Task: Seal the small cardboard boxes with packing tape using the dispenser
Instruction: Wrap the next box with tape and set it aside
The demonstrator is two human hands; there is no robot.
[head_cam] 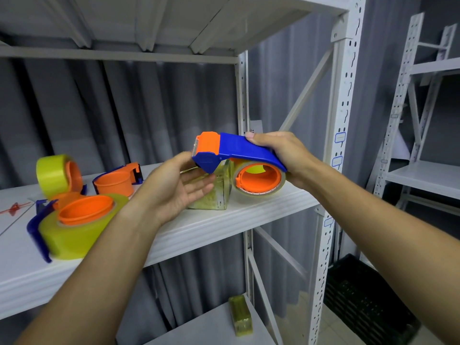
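1. Your right hand (pixel 281 158) has its grip closed around the blue handle of the tape dispenser (pixel 239 155), thumb on top and fingers curled under the rear, holding it in the air above the front right corner of the shelf (pixel 224 220).
2. The dispenser's orange cutter head points left, toward your other hand, and its tape roll (pixel 258 180) with the orange core hangs beneath the handle, just over the shelf surface.
3. Your left hand (pixel 174 190) is open, palm up and fingers relaxed, gripping nothing. Its fingertips lie just under the dispenser's cutter end and in front of the small box.
4. The small box (pixel 211 195), wrapped in yellowish clear tape, stands on the shelf near its front edge, between your two hands and partly hidden behind your left palm.
5. Toward the left end of the shelf lie three more dispensers: one on its side (pixel 74 225) near the front edge with a full yellow roll, one upright (pixel 59 175) further back, and one without tape (pixel 117 183) behind them.
6. A second taped box (pixel 240 314) lies on the lower shelf (pixel 211 329), below the right corner.
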